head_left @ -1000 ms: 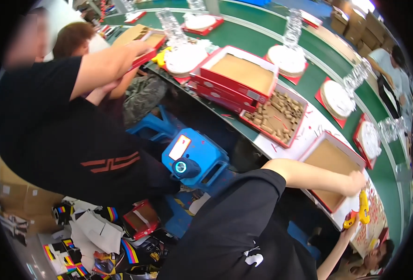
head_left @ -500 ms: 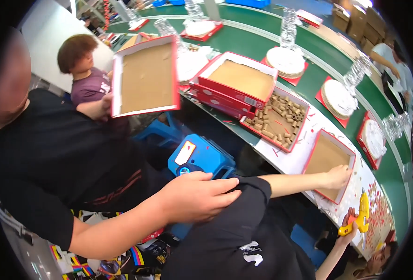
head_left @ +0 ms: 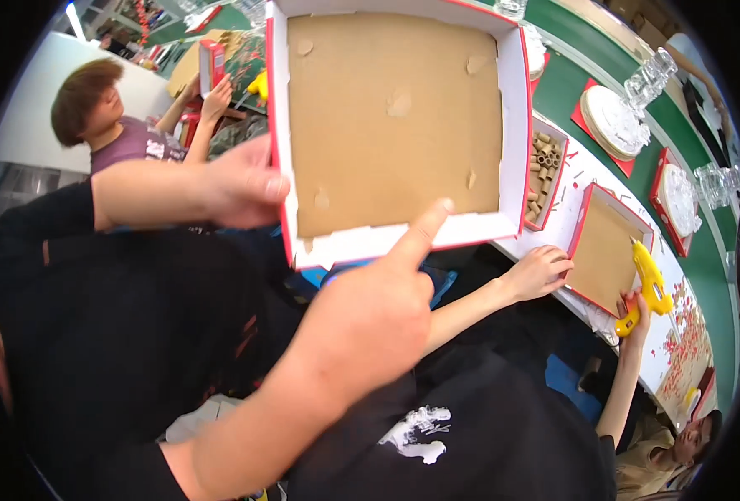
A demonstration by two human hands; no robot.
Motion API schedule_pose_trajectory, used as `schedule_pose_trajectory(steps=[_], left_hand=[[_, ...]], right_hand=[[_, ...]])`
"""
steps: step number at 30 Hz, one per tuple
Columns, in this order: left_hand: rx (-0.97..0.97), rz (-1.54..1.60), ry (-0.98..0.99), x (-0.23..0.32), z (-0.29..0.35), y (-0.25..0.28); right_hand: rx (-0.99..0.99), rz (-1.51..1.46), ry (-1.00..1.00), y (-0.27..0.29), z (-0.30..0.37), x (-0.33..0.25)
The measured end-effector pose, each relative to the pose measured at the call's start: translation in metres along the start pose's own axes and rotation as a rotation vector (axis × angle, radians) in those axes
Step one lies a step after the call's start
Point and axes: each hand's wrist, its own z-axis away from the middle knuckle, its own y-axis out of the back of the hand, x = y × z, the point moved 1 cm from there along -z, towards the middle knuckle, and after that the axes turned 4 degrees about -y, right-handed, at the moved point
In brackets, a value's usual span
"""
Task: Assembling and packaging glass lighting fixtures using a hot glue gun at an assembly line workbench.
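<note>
My right hand [head_left: 635, 311] grips a yellow glue gun [head_left: 654, 280], its nozzle tilted up over a shallow red-edged cardboard box [head_left: 608, 242]. My left hand [head_left: 541, 271] has its fingers closed on the near-left rim of that box, which lies on the white worktop. In front of me, a co-worker in black holds up another shallow box [head_left: 345, 142] by its left side, open face toward me. Torn or glued patches show on its brown inner base. The co-worker's other hand [head_left: 378, 305] points with one finger at its lower edge.
A box of short brown tubes [head_left: 544, 171] stands behind the raised box, partly hidden. Round white stacks [head_left: 608, 125] on red bases line the green conveyor [head_left: 587, 63]. Red scraps [head_left: 683, 342] litter the worktop. A person in purple [head_left: 111, 146] handles a small red box.
The co-worker's box has come closer to the centre, and a finger now points at it. My left hand has shifted from the box's far edge to its near-left rim. The glue gun has risen.
</note>
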Motion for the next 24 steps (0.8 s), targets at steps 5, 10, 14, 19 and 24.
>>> schedule_pose_trajectory(steps=[5, 10, 14, 19, 24], left_hand=[[-0.286, -0.375, 0.197, -0.009, -0.125, 0.016], [-0.024, -0.086, 0.011, -0.069, -0.274, -0.106], [0.176, 0.132, -0.09, -0.097, -0.264, -0.171], [0.463, 0.426, -0.183, -0.109, -0.239, -0.234], [0.427, 0.48, -0.121, -0.104, -0.23, -0.244]], right_hand=[[0.061, 0.258, 0.078, -0.057, -0.035, 0.012], [0.097, 0.218, 0.046, -0.045, -0.052, 0.028], [0.097, 0.151, 0.03, -0.036, -0.055, 0.031], [0.033, 0.162, -0.028, -0.023, -0.05, 0.026], [-0.083, 0.182, 0.088, -0.033, -0.057, 0.041]])
